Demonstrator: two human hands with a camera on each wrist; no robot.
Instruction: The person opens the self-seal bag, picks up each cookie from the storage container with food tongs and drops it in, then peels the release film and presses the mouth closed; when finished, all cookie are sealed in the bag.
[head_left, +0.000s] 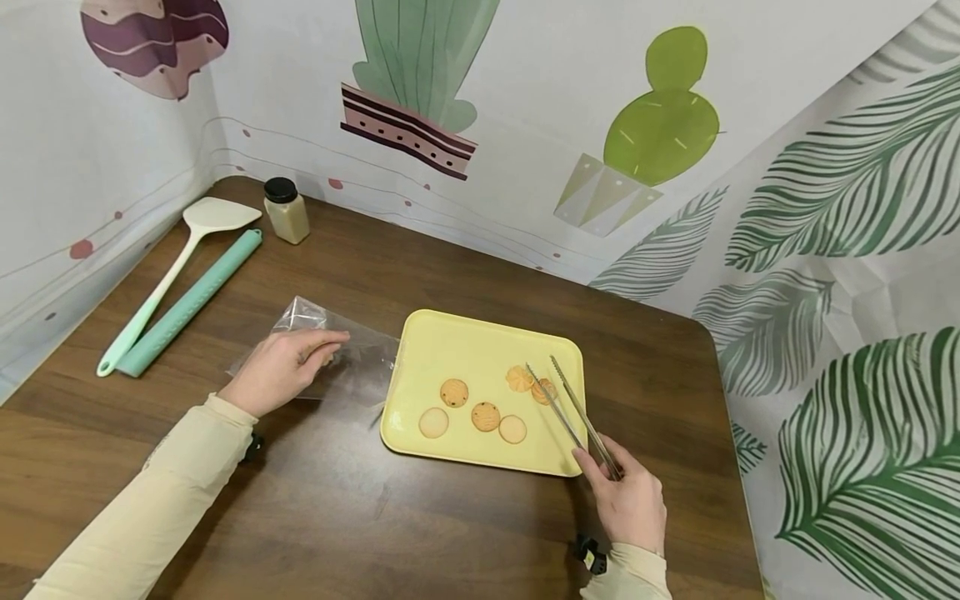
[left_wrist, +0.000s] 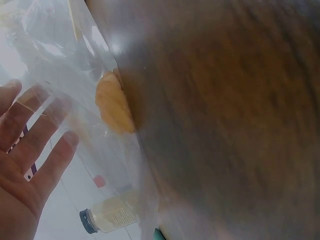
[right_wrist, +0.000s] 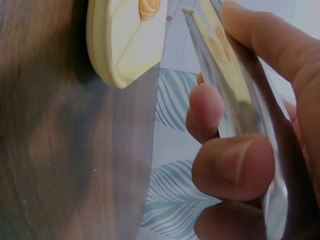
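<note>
My right hand [head_left: 630, 500] grips metal tongs [head_left: 590, 419], whose spread arms reach over the right side of a yellow tray [head_left: 465, 333]. One tong arm overlaps a swirled cookie [head_left: 543, 392] in the head view, beside a flower-shaped cookie [head_left: 518, 379]. Several round cookies, such as a plain one [head_left: 433, 422], lie along the tray's front half. My left hand [head_left: 281, 367] is at a clear plastic bag [head_left: 367, 362] left of the tray. In the left wrist view its fingers [left_wrist: 55, 155] are loosely spread with film across their tips, and a cookie [left_wrist: 114, 104] shows through the bag.
A pale spatula [head_left: 153, 292] and a teal perforated tool [head_left: 195, 300] lie at the table's left side. Behind them stands a black-lidded jar [head_left: 287, 212]. Patterned cloth walls border the brown table [head_left: 420, 525] at the back and sides.
</note>
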